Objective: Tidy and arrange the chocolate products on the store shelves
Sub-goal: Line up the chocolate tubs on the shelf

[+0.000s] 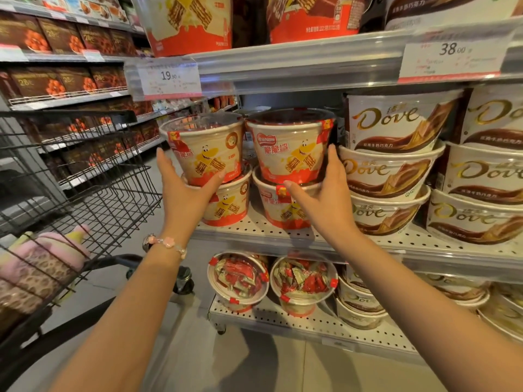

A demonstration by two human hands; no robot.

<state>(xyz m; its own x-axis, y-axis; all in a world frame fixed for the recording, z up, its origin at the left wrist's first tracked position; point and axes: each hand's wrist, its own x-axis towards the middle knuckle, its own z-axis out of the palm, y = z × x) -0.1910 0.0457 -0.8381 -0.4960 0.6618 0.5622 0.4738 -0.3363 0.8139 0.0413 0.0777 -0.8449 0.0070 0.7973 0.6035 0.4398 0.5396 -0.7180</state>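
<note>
Store shelf (283, 236), left hand (184, 190) cupping upper-left wafer tub (206, 148), right hand (325, 190) spread around upper-right wafer tub (291, 148)

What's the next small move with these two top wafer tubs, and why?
Probably nudge the left top tub back and straight. It sits tilted, overhanging the tub below, while the right top tub sits squarer. The left hand and right hand already cup them.
</note>
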